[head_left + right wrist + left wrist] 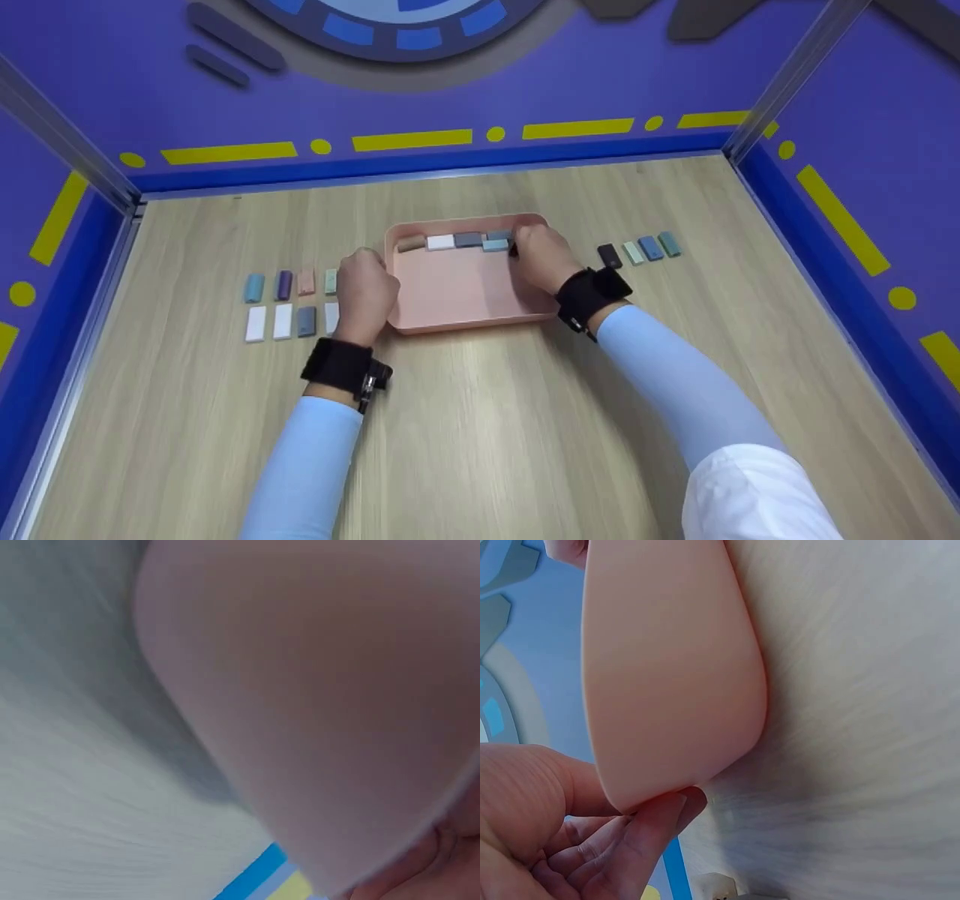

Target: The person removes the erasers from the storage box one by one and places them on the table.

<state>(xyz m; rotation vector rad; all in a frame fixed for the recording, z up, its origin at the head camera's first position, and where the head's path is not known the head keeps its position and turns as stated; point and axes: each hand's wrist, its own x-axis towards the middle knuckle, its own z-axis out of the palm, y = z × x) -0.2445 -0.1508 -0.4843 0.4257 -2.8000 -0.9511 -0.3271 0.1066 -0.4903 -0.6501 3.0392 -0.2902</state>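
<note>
A shallow pink tray (pixel 472 319) lies on the wooden table with a row of small rectangular blocks along its far wall: a brown block (pixel 411 244), a white block (pixel 440 242), a dark grey block (pixel 468 240) and a light blue block (pixel 495 245) among them. My left hand (pixel 366 292) pinches the tray's left end; in the left wrist view, its fingers (pixel 656 832) press the outer wall. Over the tray's far right corner, my right hand (pixel 546 257) holds a dark block (pixel 513 248), mostly hidden by the fingers. The tray's wall covers most of the right wrist view.
Left of the tray, two rows of blocks include a purple block (pixel 283 286), a pink block (pixel 305 282) and white ones, partly behind my left hand. To the right lie a black block (pixel 609 256), a blue block (pixel 650 248) and green ones. Purple walls (pixel 420 112) border the table.
</note>
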